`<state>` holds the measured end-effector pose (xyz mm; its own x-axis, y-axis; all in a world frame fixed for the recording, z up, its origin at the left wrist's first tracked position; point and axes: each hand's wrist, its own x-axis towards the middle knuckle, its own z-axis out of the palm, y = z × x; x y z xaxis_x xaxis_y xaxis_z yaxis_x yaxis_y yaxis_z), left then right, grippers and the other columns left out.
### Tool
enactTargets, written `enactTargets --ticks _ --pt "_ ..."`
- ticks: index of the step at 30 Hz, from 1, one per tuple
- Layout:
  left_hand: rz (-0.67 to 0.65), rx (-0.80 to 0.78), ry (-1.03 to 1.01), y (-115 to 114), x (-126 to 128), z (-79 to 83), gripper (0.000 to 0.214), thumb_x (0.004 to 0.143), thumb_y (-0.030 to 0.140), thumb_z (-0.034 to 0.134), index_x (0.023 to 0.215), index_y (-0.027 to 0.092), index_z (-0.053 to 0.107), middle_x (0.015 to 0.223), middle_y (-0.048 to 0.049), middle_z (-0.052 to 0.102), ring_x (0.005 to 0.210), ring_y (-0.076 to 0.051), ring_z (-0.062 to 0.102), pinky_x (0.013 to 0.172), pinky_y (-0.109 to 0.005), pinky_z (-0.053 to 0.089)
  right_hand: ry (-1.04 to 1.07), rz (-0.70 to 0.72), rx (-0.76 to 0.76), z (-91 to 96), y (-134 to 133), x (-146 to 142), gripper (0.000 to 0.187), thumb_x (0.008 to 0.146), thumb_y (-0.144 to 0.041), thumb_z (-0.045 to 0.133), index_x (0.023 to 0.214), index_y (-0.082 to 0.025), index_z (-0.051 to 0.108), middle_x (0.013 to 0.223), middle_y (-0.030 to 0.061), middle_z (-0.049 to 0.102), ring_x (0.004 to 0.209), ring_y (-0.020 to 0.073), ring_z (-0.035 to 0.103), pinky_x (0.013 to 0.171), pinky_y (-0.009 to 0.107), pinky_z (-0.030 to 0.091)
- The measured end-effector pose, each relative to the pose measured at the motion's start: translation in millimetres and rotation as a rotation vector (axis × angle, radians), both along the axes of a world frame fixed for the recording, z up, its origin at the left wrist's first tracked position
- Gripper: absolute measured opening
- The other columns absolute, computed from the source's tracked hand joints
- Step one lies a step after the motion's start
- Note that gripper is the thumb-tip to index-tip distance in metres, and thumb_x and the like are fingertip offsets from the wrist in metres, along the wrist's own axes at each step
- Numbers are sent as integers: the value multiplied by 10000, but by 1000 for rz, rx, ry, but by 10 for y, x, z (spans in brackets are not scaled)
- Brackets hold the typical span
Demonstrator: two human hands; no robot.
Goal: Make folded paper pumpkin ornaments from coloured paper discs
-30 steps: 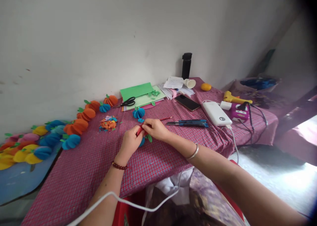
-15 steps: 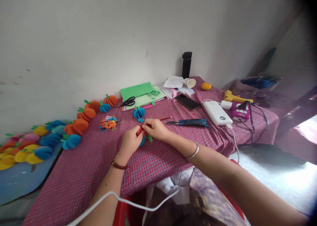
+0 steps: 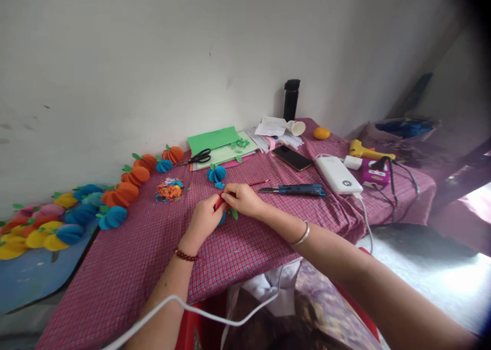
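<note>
While the left hand [image 3: 205,218] and right hand [image 3: 245,200] pinch the red piece [image 3: 218,202] between their fingers [image 3: 231,189], it seems light, bendable paper, easily creased; a gentle hold near its edges should suit best.

Two hands [image 3: 243,201], one phone [image 3: 292,157], one bottle [image 3: 291,102]

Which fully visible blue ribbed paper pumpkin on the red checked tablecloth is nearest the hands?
The blue ribbed paper pumpkin just beyond the left hand and right hand; the others stand farther left, among the orange paper pumpkins.
</note>
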<state>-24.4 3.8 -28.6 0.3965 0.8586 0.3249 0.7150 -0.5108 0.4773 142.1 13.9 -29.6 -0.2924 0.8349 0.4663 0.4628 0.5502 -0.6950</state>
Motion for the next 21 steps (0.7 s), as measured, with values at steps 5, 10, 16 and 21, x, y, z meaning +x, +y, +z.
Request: enactTargets --ticks 5,10,16,21 --pt "-10 2 -7 -3 1 0 270 885 330 496 653 198 455 578 37 470 535 -108 401 535 -246 246 -13 -2 0 3 -7 7 189 879 -195 536 693 -165 553 631 -26 549 586 89 489 571 192 315" --pt "-6 7 0 -6 0 2 283 882 332 500 644 198 425 564 46 428 526 -105 372 533 -250 230 -15 4 0 14 -12 15 180 876 -198 543 700 -162 560 638 -21 561 584 91 483 571 198 308" --pt "6 -26 32 -3 -6 -5 265 891 334 481 668 192 466 586 35 478 540 -106 405 541 -245 240 -45 -12 -3 18 -13 11 175 870 -180 553 697 -156 566 636 -26 549 596 90 482 573 191 305" --pt "0 -20 43 14 -10 -22 261 890 330 484 670 189 467 584 36 476 538 -105 402 542 -244 239 -45 -8 -9 24 -17 6 161 865 -174 560 706 -155 573 641 -24 561 599 89 492 572 189 305"
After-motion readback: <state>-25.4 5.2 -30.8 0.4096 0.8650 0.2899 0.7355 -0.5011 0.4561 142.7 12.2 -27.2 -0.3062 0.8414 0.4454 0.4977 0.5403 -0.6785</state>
